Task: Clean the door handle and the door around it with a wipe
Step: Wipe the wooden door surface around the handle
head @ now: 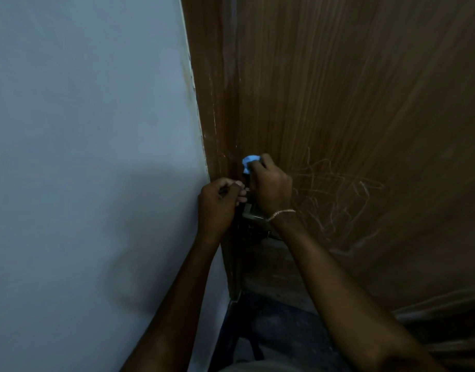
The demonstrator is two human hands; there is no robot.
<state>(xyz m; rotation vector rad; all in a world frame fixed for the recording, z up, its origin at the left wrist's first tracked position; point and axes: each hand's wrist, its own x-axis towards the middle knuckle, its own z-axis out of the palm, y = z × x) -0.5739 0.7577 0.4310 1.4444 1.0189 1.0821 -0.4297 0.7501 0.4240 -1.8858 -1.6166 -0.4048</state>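
Right hand: while it worked at the door's edge, the right hand point(268, 183) was clenched on a bunched blue wipe point(249, 161) at its fingertips, probably to press hard.
Left hand: the left hand point(217, 205), just beside, was curled shut, apparently steadying hardware; what it held was hidden.
Door handle: the door handle point(254, 216) sat under the right wrist, mostly covered.
Door: the scribbled door point(365, 130) stretched beyond.

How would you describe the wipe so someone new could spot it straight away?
Find the brown wooden door right of the pale wall. Near its left edge, the right hand presses a small crumpled wipe against the wood. It is the only light blue thing there.
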